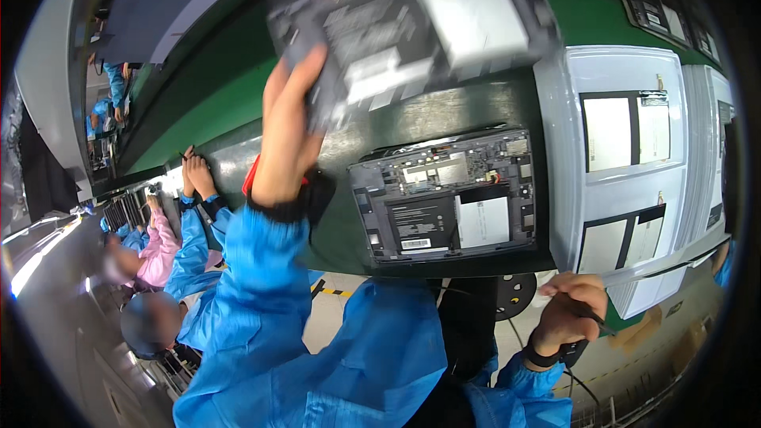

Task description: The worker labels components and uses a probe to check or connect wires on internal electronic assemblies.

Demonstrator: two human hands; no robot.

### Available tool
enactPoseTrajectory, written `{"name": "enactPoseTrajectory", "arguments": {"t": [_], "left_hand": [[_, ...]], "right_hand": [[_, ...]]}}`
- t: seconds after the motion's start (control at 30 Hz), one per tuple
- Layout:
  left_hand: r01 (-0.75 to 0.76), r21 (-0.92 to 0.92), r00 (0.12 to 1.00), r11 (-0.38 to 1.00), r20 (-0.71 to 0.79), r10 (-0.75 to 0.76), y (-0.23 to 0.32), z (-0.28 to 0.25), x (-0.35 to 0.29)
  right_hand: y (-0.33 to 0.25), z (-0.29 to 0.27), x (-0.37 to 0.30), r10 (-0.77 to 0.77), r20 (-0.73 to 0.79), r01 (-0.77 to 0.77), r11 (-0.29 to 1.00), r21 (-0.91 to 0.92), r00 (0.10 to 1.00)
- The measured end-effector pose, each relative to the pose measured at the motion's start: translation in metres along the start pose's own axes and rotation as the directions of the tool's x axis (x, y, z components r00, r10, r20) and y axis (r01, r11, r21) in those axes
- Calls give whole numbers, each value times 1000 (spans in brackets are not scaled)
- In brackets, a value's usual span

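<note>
My left hand (pixel 287 131) grips the left edge of an opened tablet-like device (pixel 388 40), lifted over the far part of the bench and smeared by motion. Its inside shows a black battery and a white panel. Nearer to me, a second opened device (pixel 442 196) lies flat on the bench, with its circuit board, black battery and white panel exposed. My right hand (pixel 572 307) is at the bench's near right edge, beside a white tray. Its fingers are closed around a thin dark tool (pixel 590 316), whose kind I cannot make out.
White trays (pixel 632 176) at the right hold flat battery packs with white faces. More opened devices (pixel 654 12) lie at the far right. Behind my left wrist sits a red and black object (pixel 252 176). Co-workers in blue and pink (pixel 161 250) sit along the left.
</note>
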State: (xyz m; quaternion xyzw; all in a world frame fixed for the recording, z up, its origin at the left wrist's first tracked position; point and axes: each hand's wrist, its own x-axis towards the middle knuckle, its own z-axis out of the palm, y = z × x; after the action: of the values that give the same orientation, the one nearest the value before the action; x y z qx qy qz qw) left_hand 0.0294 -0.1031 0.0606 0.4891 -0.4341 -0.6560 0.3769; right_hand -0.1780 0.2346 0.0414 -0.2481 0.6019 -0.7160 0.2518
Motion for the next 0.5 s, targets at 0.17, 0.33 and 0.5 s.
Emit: {"name": "enactPoseTrajectory", "arguments": {"t": [0.17, 0.33, 0.5], "left_hand": [[265, 24, 946, 964, -198, -255, -36, -35, -147], [266, 19, 964, 964, -16, -266, -75, -43, -177], [146, 906, 975, 397, -64, -212, -42, -52, -180]], "right_hand": [[-7, 11, 9, -180, -14, 181, 980, 79, 984], [-6, 45, 25, -125, 147, 139, 986, -89, 981], [-1, 54, 34, -69, 339, 162, 954, -253, 938]]}}
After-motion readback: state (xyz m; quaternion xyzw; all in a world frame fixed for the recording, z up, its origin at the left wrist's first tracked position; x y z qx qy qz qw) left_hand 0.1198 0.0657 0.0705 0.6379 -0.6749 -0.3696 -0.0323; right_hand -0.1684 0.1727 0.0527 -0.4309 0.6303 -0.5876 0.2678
